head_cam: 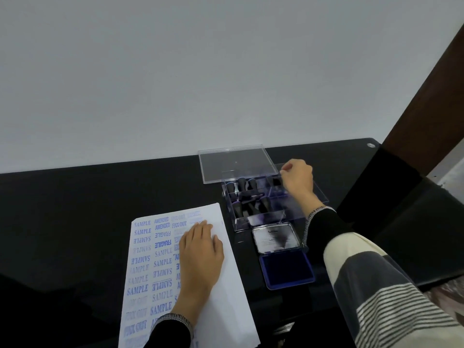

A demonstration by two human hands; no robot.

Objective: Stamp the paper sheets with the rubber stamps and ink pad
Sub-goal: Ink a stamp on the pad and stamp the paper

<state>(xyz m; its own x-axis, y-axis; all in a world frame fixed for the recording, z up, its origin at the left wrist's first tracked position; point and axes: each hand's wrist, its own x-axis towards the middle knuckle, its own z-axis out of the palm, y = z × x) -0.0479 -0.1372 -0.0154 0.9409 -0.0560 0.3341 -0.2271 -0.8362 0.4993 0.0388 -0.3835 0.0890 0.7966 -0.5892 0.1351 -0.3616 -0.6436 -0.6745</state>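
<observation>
A white paper sheet (226,292) covered with blue prints such as SAMPLE, FRAGILE and FAX OUT lies on the black table (88,202). My left hand (200,252) rests flat on it, fingers straight. To the right stands a clear plastic box (266,223) holding several black rubber stamps (242,184). My right hand (298,180) reaches into the box's back right part, its fingers curled round the top of a black stamp (276,183). In front of the box the blue ink pad (286,270) lies open, its silver lid (276,238) folded back.
The box's clear lid (233,163) lies behind it against the pale wall. A dark wooden post (426,101) rises at the right, past the table's corner. The table edge runs close to my body at the bottom.
</observation>
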